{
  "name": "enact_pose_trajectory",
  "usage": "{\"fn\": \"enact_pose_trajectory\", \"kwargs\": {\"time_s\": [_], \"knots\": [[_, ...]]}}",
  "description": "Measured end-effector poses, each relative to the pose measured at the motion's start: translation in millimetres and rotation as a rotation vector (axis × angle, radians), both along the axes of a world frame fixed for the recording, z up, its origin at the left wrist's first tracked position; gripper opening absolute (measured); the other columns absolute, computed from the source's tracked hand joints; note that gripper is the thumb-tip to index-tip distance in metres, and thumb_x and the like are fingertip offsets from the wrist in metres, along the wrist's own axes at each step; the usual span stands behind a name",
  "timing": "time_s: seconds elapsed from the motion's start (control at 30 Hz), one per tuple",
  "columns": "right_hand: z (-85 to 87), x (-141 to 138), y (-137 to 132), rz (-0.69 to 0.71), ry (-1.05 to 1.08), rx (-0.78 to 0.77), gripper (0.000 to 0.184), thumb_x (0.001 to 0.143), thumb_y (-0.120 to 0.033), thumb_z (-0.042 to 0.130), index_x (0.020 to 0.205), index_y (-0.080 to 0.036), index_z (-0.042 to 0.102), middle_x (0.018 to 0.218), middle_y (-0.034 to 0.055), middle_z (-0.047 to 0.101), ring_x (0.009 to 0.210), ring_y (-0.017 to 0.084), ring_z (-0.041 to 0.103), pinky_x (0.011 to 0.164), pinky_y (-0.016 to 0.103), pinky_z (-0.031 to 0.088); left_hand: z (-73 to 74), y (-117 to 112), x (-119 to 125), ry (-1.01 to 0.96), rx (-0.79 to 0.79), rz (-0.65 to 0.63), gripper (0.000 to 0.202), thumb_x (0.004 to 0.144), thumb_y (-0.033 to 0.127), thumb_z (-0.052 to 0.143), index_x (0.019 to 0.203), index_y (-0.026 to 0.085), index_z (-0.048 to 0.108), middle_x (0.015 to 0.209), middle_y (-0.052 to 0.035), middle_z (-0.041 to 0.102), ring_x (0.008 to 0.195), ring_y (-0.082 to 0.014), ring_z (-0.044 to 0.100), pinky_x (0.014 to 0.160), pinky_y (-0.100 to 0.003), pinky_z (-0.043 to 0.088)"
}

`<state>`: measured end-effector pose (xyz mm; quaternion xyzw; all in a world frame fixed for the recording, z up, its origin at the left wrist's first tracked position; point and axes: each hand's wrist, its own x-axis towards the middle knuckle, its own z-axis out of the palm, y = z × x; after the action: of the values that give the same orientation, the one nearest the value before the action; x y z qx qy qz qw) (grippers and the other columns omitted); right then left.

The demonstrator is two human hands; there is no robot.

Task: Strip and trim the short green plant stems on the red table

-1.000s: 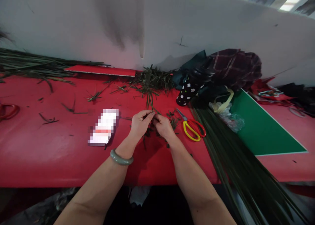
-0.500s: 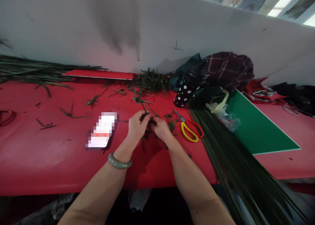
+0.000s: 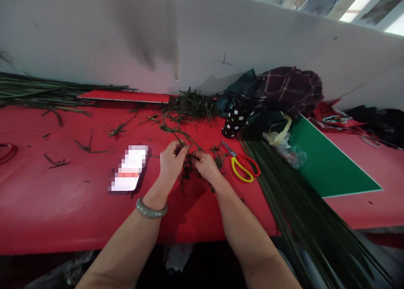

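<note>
Red table (image 3: 63,213) by flowered flask (image 3: 235,118): left hand (image 3: 170,160), right hand (image 3: 206,166) grips pinch leaf strips (image 3: 173,131).

The leaf strips (image 3: 184,145) are narrow, dark green and stiff, a small cluster of thin blades just left of the middle of the frame. Their near ends are pinched between the fingertips of the left hand (image 3: 170,161) and the right hand (image 3: 205,166), which meet over them. From that pinch, one longer blade slants up and to the left, bent and slightly twisted. Its far end is free.
</note>
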<state>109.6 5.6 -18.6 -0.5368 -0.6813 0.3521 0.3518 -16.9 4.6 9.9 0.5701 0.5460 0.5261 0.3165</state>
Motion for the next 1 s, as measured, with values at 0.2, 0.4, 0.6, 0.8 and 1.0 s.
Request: {"fn": "enact_pose_trajectory", "kwargs": {"time_s": [0.2,0.4,0.6,0.8,1.0], "knots": [[5.6,-1.1,-1.9,0.048,0.153,-0.081,0.020,0.074,-0.024,0.046,0.078,-0.018,0.064,0.054,-0.0036,0.055,0.048,0.007,0.045,0.048,0.018,0.037,-2.3,0.7,-2.5,0.000,-0.001,-0.050,0.025,0.075,0.033,0.051,0.090,0.016,0.061,0.074,-0.0029,0.065,0.065,-0.0122,0.058,0.062,-0.023,0.045],[2.5,-2.7,0.5,0.013,0.293,-0.125,0.016,0.069,-0.025,0.050,0.075,-0.018,0.062,0.056,-0.0038,0.055,0.048,0.007,0.047,0.048,0.019,0.040,-0.4,-0.4,-1.9,0.082,0.044,-0.073,0.025,0.073,0.035,0.054,0.088,0.017,0.063,0.073,-0.0016,0.064,0.063,-0.0107,0.056,0.061,-0.021,0.043],[-0.2,-4.9,2.2,-0.074,0.290,-0.054,0.012,0.066,-0.027,0.053,0.069,-0.018,0.059,0.057,-0.0037,0.054,0.051,0.008,0.046,0.051,0.020,0.040,-2.1,2.2,-4.3,0.175,0.045,-0.009,0.024,0.073,0.035,0.054,0.084,0.017,0.064,0.076,-0.0038,0.065,0.069,-0.0134,0.058,0.065,-0.023,0.044],[-5.1,-4.9,3.9,-0.098,0.256,0.020,0.012,0.067,-0.029,0.051,0.067,-0.018,0.057,0.060,-0.0019,0.055,0.058,0.011,0.051,0.058,0.023,0.043,-0.5,1.2,-3.6,0.084,0.013,-0.027,0.021,0.071,0.031,0.055,0.083,0.017,0.066,0.074,-0.0026,0.066,0.065,-0.0130,0.057,0.061,-0.022,0.043],[-6.0,-4.1,3.9,-0.089,0.182,0.101,0.013,0.068,-0.028,0.052,0.066,-0.017,0.058,0.065,0.0011,0.058,0.061,0.012,0.052,0.061,0.025,0.044,-5.9,3.8,-1.5,-0.214,-0.117,-0.073,0.021,0.067,0.033,0.059,0.074,0.014,0.065,0.052,0.0030,0.054,0.048,-0.0075,0.045,0.045,-0.018,0.034]]}}
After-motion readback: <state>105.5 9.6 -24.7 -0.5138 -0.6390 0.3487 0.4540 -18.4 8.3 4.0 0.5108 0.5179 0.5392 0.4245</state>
